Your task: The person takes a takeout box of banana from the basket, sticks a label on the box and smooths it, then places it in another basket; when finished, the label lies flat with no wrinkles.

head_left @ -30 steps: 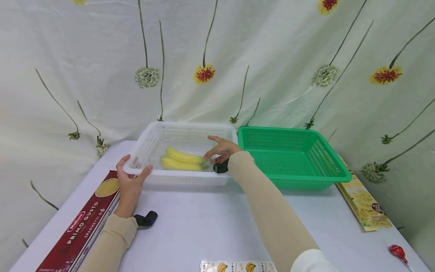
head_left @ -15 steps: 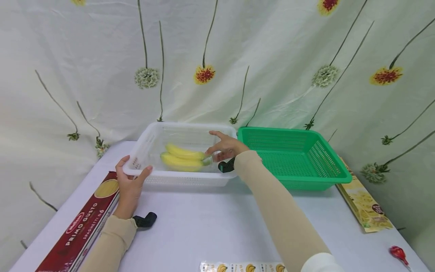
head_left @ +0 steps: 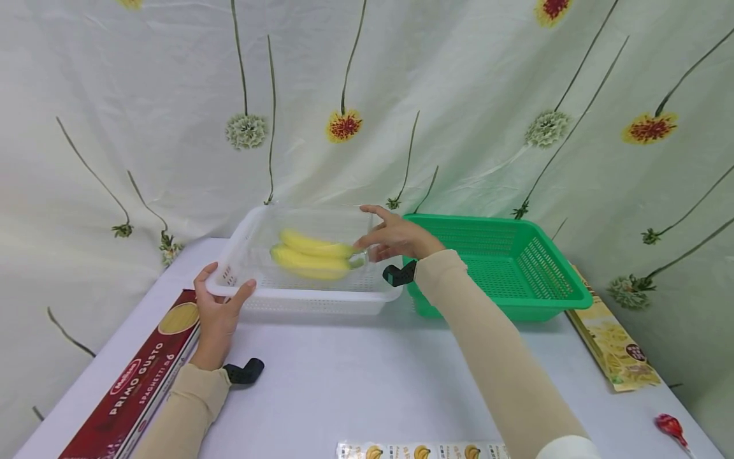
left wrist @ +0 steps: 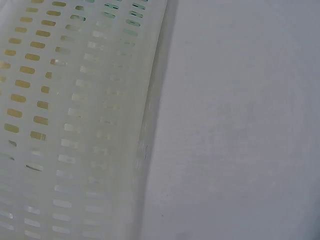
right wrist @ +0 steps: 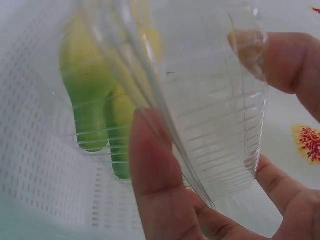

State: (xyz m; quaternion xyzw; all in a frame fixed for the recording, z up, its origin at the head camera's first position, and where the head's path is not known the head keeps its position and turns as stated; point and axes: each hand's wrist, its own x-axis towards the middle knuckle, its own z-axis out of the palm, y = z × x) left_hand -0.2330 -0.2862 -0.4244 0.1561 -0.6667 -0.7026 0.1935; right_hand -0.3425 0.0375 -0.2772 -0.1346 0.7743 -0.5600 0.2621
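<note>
My right hand [head_left: 395, 237] grips one end of a clear plastic clamshell box [right wrist: 215, 115]. Its fingers and thumb lie on different sides of the box in the right wrist view. Two yellow bananas [head_left: 314, 261] with greenish ends show through the plastic. The box overlaps the white perforated basket [head_left: 321, 296] in the head view, its far edge up near the back rim. At that basket's near left corner, my left hand [head_left: 219, 319] holds the rim, thumb on the front edge. The left wrist view shows only the slotted basket wall [left wrist: 75, 110] and the white tabletop.
A green basket [head_left: 573, 294] stands right beside the white one. On the left lies a red spaghetti box [head_left: 137, 376]. A yellow packet [head_left: 622, 347] and a red lollipop [head_left: 669, 426] are at the right. A strip of banana stickers [head_left: 421, 452] lies in front.
My right hand has moved right and slightly up, and the clamshell with the bananas has risen with it. The left hand has stayed on the basket's corner.
</note>
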